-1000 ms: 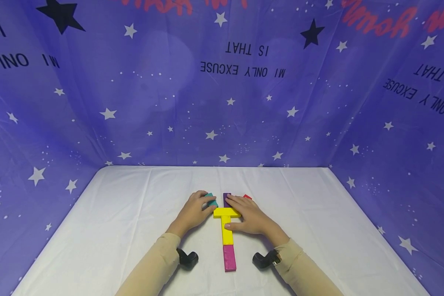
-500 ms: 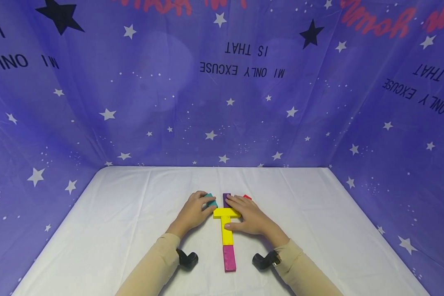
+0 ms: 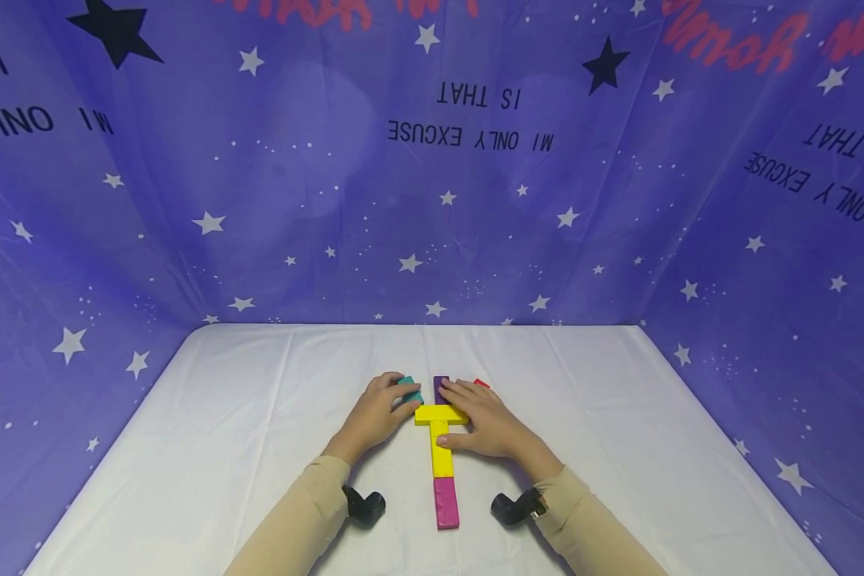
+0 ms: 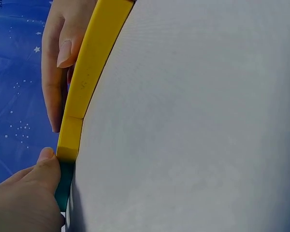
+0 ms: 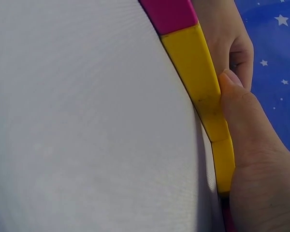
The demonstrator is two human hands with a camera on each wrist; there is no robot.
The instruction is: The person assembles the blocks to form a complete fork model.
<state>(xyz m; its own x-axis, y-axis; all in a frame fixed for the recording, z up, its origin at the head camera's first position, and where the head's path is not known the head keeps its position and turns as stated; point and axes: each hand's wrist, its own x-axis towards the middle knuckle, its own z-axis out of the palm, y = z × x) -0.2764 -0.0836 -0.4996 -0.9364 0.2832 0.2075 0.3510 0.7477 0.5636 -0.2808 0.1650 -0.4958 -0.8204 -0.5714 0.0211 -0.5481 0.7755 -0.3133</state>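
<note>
In the head view a yellow crossbar block (image 3: 442, 414) meets a yellow stem block (image 3: 442, 450). A magenta block (image 3: 446, 503) continues the stem towards me, and a purple block (image 3: 441, 390) sits beyond the crossbar. With thumb and fingers around it, my left hand (image 3: 377, 410) holds a teal block (image 3: 409, 390) at the crossbar's left end. My right hand (image 3: 491, 422) lies over the crossbar's right end, fingers fairly straight. Its fingertips reach the purple block and its thumb touches the yellow stem. A red block (image 3: 481, 383) shows only partly beyond that hand.
White cloth covers the table (image 3: 259, 480). A purple star-print curtain (image 3: 418, 200) encloses the back and sides. Black curved mounts (image 3: 366, 506) stick out from both wrists, on either side of the magenta block.
</note>
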